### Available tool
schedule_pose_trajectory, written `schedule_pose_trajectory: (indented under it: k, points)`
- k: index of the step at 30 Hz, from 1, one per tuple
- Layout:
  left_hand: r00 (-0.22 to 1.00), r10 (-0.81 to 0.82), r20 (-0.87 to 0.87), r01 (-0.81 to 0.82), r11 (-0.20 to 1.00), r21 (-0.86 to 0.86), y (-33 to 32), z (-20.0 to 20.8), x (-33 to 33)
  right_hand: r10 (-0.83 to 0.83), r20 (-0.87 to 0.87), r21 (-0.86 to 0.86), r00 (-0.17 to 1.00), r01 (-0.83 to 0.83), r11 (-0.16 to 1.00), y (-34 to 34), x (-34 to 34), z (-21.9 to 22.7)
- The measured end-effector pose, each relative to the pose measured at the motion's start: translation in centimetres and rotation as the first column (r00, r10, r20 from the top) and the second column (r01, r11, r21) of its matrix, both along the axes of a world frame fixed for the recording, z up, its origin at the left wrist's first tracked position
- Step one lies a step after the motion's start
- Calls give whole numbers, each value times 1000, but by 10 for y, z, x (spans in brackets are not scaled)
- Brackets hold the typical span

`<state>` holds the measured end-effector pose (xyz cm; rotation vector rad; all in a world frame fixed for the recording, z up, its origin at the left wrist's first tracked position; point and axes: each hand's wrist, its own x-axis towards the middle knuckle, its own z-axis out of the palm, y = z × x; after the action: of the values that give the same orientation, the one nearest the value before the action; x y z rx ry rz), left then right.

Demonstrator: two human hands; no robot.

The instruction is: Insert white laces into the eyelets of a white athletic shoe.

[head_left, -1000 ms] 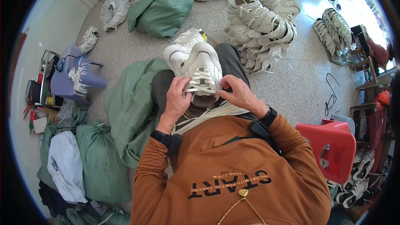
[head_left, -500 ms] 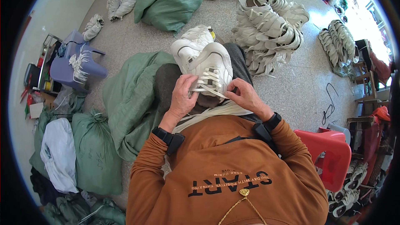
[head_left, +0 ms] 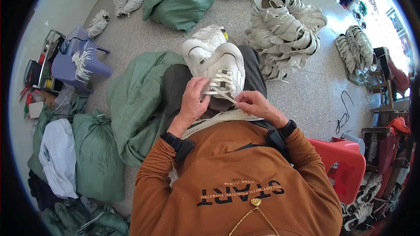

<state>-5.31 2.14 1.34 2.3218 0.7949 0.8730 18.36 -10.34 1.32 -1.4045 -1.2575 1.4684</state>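
Note:
A white sneaker upper [head_left: 224, 63] lies across my lap, its toe pointing away from me and white lace [head_left: 224, 80] crossing its eyelets. My left hand [head_left: 194, 101] grips the left edge of its opening, thumb and fingers closed near the lowest eyelets. On the right, my right hand [head_left: 258, 104] pinches a lace strand near the opening between thumb and forefinger. Beneath the toe of this upper rests another white shoe upper [head_left: 209, 34]. Loose white laces [head_left: 210, 121] are draped over my lap under my wrists.
A tall stack of white shoe uppers [head_left: 284, 30] stands ahead on the right. Green sacks [head_left: 179, 6] lie ahead and at left, with green cloth [head_left: 135, 100] by my left leg. A purple stool [head_left: 83, 63] holding laces stands left; a red chair [head_left: 339, 161] is at right.
My right hand has shifted slightly down toward me, its fingers now closer together on the lace strand. My left hand stays at the shoe's edge. The view has tilted a little.

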Motion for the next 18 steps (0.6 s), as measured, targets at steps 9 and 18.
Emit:
schedule_pose_trajectory:
  k: [9, 18]
  points:
    - [996, 58, 65, -65, 991, 117, -11, 7, 1, -5, -153, 46, 988, 12, 999, -5, 9, 20]
    - [975, -94, -203, 187, 843, 504, -8, 8, 16, -128, -331, 67, 935, 159, 985, -16, 38, 30]
